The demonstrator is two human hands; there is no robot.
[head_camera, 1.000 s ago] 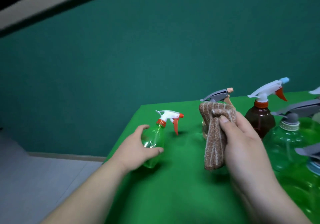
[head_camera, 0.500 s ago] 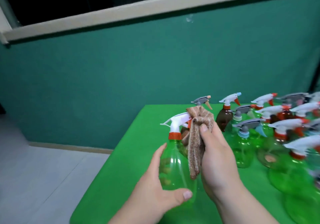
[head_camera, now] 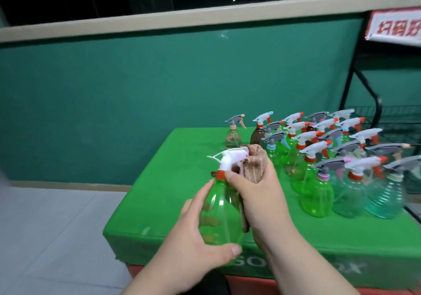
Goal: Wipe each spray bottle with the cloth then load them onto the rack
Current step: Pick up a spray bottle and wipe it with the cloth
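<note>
While the table (head_camera: pixel 170 181) is filling the lower right, its left half is sitting bare, with open floor running past its near and left edges. One rack (head_camera: pixel 378 105) is standing at the far right; whether it is touching the table, cannot tell. Roughly twenty standing bottles (head_camera: pixel 316 194) are packing the right half, too overlapped for an exact count. One held bottle (head_camera: pixel 221 215) is staying upright over the near-left corner, with the left hand (head_camera: pixel 193 244) wrapping its body. The right hand (head_camera: pixel 262 194) is clamping one cloth (head_camera: pixel 255 165) against its neck and side. Versus 0.5 s ago, the view is reaching further right and showing the rack, and the right thumb is now sitting at the orange collar, not on the cloth.
</note>
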